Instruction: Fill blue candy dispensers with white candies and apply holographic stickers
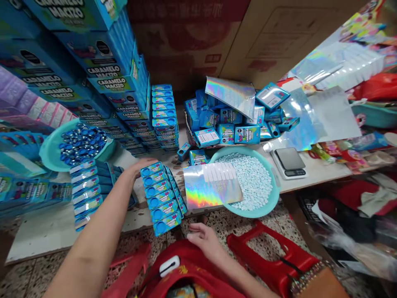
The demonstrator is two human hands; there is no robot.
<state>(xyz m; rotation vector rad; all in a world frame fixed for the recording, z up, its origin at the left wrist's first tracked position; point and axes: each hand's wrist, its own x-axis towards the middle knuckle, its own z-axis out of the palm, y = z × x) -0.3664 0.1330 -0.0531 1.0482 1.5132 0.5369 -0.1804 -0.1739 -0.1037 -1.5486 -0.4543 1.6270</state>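
Note:
My left hand reaches forward to the back left end of a row of small blue candy boxes; its fingers are mostly hidden behind the boxes. My right hand is off the front edge of the table, right of the row's near end, with its fingers apart and nothing in it. Just right of the row lies a shiny holographic sheet with white strips on it, its right part over a turquoise basin of pale blue candies.
Tall stacks of blue boxes stand at the back left. A second basin holds blue wrapped pieces. Loose boxes fill a carton. A small scale sits to the right. Red stools stand in front.

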